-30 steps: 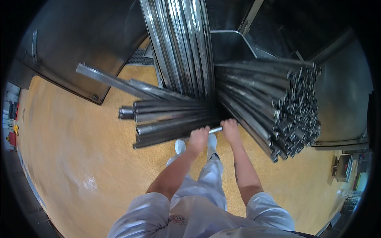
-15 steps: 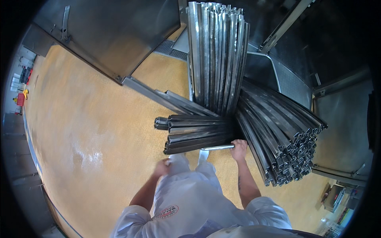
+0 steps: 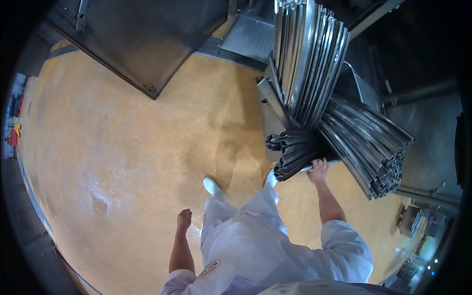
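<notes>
Two hands appear in the lower half of the frame. The right hand (image 3: 319, 170), right of centre, has its grip closed around the end of a slim metal tube (image 3: 325, 163) that sticks out from the lowest bundle of metal tubes (image 3: 294, 150), just right of centre. The left hand (image 3: 184, 220), lower left of centre, is curled into a loose fist and holds nothing, hanging beside the white trousers (image 3: 246, 231) above the yellow floor (image 3: 123, 147). Half a second earlier this hand was higher and nearer the bundle; a full second earlier both hands were on the tubes. A second stack of tubes (image 3: 307, 54) rises toward the upper right of the frame, and a third (image 3: 368, 147) fans out to the right. Compared with the earlier frame, the view has swung so that the tubes sit farther right and more floor shows at left. One white shoe (image 3: 211, 186) stands on the floor at centre. A grey metal panel (image 3: 147, 34) fills the upper left.
</notes>
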Demonstrator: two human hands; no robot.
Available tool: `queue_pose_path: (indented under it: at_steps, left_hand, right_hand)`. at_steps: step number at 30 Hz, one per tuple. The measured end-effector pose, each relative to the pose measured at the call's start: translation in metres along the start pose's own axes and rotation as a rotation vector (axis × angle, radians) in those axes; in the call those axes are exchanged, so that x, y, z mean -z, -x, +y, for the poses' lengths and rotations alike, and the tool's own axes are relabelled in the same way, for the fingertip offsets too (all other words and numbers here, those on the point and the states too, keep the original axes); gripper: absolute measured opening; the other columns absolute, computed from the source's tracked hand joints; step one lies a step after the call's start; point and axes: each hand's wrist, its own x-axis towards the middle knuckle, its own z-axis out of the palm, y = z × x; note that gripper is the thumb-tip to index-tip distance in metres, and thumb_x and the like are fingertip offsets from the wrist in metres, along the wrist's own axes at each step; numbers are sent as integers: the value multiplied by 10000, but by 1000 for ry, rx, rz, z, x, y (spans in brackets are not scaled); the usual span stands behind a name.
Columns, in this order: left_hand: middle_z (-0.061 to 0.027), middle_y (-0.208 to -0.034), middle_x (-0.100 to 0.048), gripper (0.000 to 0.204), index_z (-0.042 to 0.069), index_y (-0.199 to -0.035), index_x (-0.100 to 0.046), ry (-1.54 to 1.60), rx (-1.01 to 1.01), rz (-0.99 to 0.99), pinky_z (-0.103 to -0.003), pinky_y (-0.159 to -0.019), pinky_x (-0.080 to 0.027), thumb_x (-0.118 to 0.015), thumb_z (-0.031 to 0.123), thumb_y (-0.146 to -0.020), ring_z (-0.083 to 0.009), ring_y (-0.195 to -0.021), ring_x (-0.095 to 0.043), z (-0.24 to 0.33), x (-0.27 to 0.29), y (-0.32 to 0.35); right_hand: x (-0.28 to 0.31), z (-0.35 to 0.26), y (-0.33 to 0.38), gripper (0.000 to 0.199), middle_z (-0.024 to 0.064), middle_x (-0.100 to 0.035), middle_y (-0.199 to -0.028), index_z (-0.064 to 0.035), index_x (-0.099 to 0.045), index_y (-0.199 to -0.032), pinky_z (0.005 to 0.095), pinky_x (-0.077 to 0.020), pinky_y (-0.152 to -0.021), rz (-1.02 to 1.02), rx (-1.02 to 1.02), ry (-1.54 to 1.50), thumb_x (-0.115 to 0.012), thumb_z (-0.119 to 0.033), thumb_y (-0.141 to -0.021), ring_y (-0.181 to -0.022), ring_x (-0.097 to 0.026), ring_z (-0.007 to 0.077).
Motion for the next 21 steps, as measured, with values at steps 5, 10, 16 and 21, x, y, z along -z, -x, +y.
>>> queue_pose_path:
  at_steps: [5, 10, 16, 21]
  left_hand:
    - [-190, -1061, -712, 333, 77, -1113, -704, -492, -102, -86, -419, -882, -531, -589, 302, -896, -350, -1041, -675, 17, 103, -66]
    - [-195, -1060, -705, 311, 69, -1081, -697, -569, -392, 10, -387, -882, -531, -590, 298, -899, -339, -1021, -681, 160, 175, -191]
    - [-133, -1016, -725, 276, 6, -1140, -655, -229, -682, -60, -315, -856, -522, -587, 198, -953, -206, -961, -686, 372, 201, -300]
    - [-41, -930, -696, 248, 0, -1160, -639, -100, -642, -220, -249, -812, -500, -558, 155, -984, -104, -842, -624, 480, 230, -335]
  right_hand:
    - [1, -40, 17, 801, 132, -203, -1597, -133, -420, -1419, 564, -228, -1177, -30, -168, -31, -809, -239, -727, -1498, -94, 397]
    - [4, -92, 32, 845, 160, -94, -1624, -118, -368, -1463, 564, -218, -1180, 21, -331, -203, -784, -140, -728, -1491, -103, 421]
    - [-14, -134, 39, 813, 239, -196, -1583, -110, -316, -1494, 431, -278, -1184, 350, -412, -624, -720, -120, -789, -1451, -239, 414]
    - [-32, -166, 46, 619, 247, -261, -1559, -48, -344, -1476, 465, -245, -1193, 339, -524, -446, -557, -243, -929, -1443, -265, 411]
